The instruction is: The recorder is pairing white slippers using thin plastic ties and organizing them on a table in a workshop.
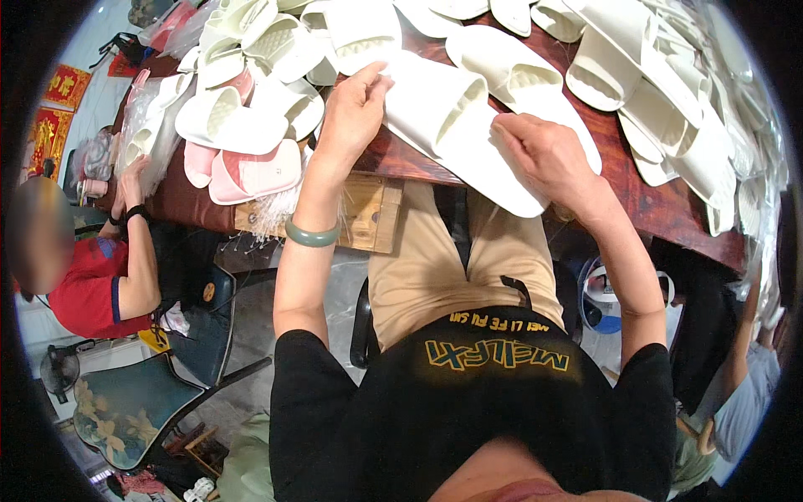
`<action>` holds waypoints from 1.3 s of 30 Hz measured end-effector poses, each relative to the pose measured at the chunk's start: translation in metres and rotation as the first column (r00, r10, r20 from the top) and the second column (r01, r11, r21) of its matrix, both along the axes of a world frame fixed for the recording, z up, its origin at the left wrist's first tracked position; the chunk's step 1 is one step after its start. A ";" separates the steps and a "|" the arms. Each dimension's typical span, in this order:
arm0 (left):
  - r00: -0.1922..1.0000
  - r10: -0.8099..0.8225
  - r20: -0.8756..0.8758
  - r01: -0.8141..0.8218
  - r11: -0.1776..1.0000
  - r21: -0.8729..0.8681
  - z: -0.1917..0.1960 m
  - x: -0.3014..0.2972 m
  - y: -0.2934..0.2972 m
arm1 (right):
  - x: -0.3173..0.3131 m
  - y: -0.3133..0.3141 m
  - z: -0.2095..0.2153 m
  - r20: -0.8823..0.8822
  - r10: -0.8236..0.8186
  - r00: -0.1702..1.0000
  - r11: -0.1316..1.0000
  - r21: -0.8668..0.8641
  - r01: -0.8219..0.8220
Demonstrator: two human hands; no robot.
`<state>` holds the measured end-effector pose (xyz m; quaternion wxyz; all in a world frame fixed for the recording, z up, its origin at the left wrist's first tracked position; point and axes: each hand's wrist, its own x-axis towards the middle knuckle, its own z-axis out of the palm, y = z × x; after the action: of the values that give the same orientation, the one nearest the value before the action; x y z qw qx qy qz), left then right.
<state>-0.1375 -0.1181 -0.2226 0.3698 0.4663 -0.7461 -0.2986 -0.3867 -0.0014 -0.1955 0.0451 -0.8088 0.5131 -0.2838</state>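
A white slipper lies slantwise at the table's near edge, its heel end jutting out over my lap. My left hand, with a green bangle on the wrist, is closed at the slipper's strap end, fingertips against its edge. Bent fingers of my right hand grip the side of the same slipper near the heel; the fingertips are partly hidden. Just beyond, a second white slipper lies alongside it, partly covered by my right hand.
White slippers are heaped at the left, with pink slippers below them. More white slippers pile up at the right of the dark red table. A person in red handles bagged slippers at the left; another person's arm shows far right.
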 end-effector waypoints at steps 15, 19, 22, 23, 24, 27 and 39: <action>0.997 0.045 -0.055 -0.050 0.995 -0.090 -0.008 0.033 -0.011 | 0.039 -0.061 -0.012 -0.477 0.107 0.873 0.992 -0.003 -0.123; 0.992 0.012 -0.122 -0.019 0.998 -0.057 -0.002 0.025 -0.022 | 0.038 -0.060 -0.019 -0.396 0.093 0.914 0.991 -0.051 -0.122; 0.998 -0.012 -0.069 0.003 0.992 -0.125 0.011 0.011 -0.038 | 0.039 -0.057 -0.018 -0.371 0.067 0.926 0.992 -0.074 -0.102; 0.996 -0.042 0.073 0.040 0.999 0.030 0.020 0.007 -0.045 | 0.040 -0.057 -0.017 -0.368 0.056 0.928 0.993 -0.072 -0.089; 0.974 -0.097 0.205 0.058 0.980 0.188 0.026 0.001 -0.052 | 0.039 -0.056 -0.017 -0.371 0.053 0.927 0.993 -0.075 -0.087; 0.981 -0.100 0.167 0.058 0.969 0.242 0.025 -0.017 -0.070 | 0.039 -0.057 -0.021 -0.345 0.060 0.937 0.992 -0.083 -0.094; 0.993 -0.066 -0.103 0.085 0.977 0.197 0.026 -0.035 -0.063 | 0.030 -0.050 -0.017 -0.303 0.056 0.951 0.994 -0.075 -0.082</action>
<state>-0.1728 -0.1814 -0.1970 0.3445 0.4578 -0.7107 -0.4082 -0.3564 -0.0516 -0.2122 -0.0586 -0.8612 0.4725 -0.1780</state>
